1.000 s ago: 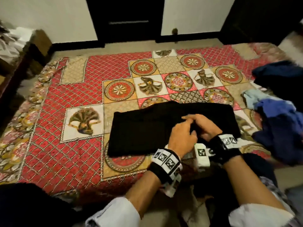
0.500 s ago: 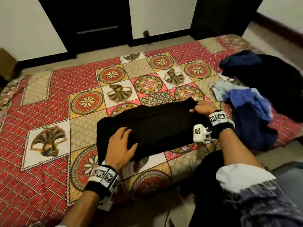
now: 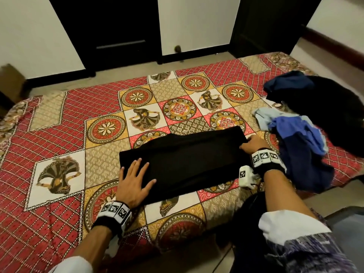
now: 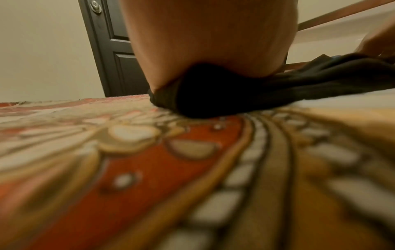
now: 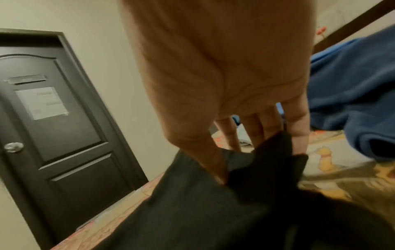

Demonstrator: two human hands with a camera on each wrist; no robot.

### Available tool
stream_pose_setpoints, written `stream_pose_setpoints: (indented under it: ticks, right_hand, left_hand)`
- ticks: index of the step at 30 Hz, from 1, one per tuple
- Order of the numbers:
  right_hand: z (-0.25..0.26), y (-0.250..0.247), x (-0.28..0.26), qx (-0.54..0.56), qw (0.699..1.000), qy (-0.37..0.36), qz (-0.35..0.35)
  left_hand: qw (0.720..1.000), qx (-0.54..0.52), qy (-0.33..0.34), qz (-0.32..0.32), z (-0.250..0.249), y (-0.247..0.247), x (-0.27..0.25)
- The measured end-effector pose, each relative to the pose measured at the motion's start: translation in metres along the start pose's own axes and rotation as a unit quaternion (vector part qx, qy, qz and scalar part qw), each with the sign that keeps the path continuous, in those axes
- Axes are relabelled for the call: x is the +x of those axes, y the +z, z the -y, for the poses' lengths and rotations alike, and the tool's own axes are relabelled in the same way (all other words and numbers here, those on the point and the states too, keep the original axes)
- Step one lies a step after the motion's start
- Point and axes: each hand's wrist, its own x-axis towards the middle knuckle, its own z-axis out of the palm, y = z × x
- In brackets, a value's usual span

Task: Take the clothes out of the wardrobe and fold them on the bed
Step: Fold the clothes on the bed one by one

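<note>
My left hand [image 3: 134,184] lies flat, fingers spread, pressing the left end of the folded black garment [image 3: 189,160] on the bed [image 3: 59,134]. My right hand [image 3: 254,143] pinches its far right corner. Unfolded clothes pile [image 3: 307,138] just right.

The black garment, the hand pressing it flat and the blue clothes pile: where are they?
black garment [image 3: 189,160]: head view, middle of the folded cloth.
left hand [image 3: 134,184]: head view, back of the hand, flat on the garment.
blue clothes pile [image 3: 301,146]: head view, dark blue fabric.
</note>
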Motion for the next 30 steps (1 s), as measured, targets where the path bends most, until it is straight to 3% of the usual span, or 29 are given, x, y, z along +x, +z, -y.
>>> stream_pose_setpoints:
  ticks: [2, 4, 5, 7, 9, 11, 15, 17, 20, 23, 25, 28, 30]
  right_hand:
    - [0.007, -0.005, -0.008, -0.017, 0.998, -0.028, -0.062]
    - [0.017, -0.006, -0.016, -0.004, 0.988, -0.100, -0.121]
    - [0.023, -0.002, -0.020, 0.000, 0.983, -0.137, -0.120]
    - [0.030, 0.011, -0.025, -0.057, 0.985, -0.157, -0.032]
    - [0.029, 0.025, -0.023, -0.135, 0.984, -0.080, 0.089]
    - [0.023, 0.030, -0.020, -0.149, 0.979, -0.005, 0.139]
    - [0.019, 0.033, -0.009, -0.101, 0.989, 0.017, 0.108]
    - [0.018, 0.033, -0.003, -0.069, 0.997, 0.022, 0.038]
    - [0.017, 0.024, -0.001, -0.038, 0.998, 0.050, -0.020]
    - [0.018, 0.018, -0.001, 0.013, 0.998, 0.045, 0.040]
    - [0.016, 0.017, 0.003, 0.026, 0.995, 0.058, 0.073]
    - [0.008, 0.020, 0.019, 0.052, 0.992, 0.068, 0.092]
    - [-0.003, 0.027, 0.039, 0.045, 0.992, 0.067, 0.096]
  left_hand:
    - [1.000, -0.003, -0.002, -0.004, 0.001, 0.002, 0.000]
    - [1.000, -0.011, 0.000, -0.001, 0.002, 0.002, 0.001]
    - [1.000, -0.014, 0.001, 0.000, 0.002, 0.002, 0.001]
    - [1.000, -0.018, -0.003, 0.002, 0.003, 0.001, 0.001]
    - [1.000, -0.022, -0.018, 0.005, 0.006, 0.000, 0.000]
    - [0.998, -0.037, -0.047, 0.012, 0.011, -0.002, -0.001]
    - [0.994, -0.077, -0.080, 0.012, 0.012, -0.004, -0.002]
    - [0.984, -0.127, -0.127, -0.016, 0.009, -0.008, -0.006]
    - [0.936, -0.238, -0.247, -0.076, 0.004, -0.016, -0.017]
    - [0.896, -0.291, -0.326, -0.080, 0.008, -0.027, -0.016]
    - [0.853, -0.370, -0.365, -0.050, 0.018, -0.028, -0.008]
    - [0.761, -0.525, -0.380, -0.027, 0.030, -0.026, 0.001]
    - [0.746, -0.552, -0.372, -0.019, 0.034, -0.024, 0.003]
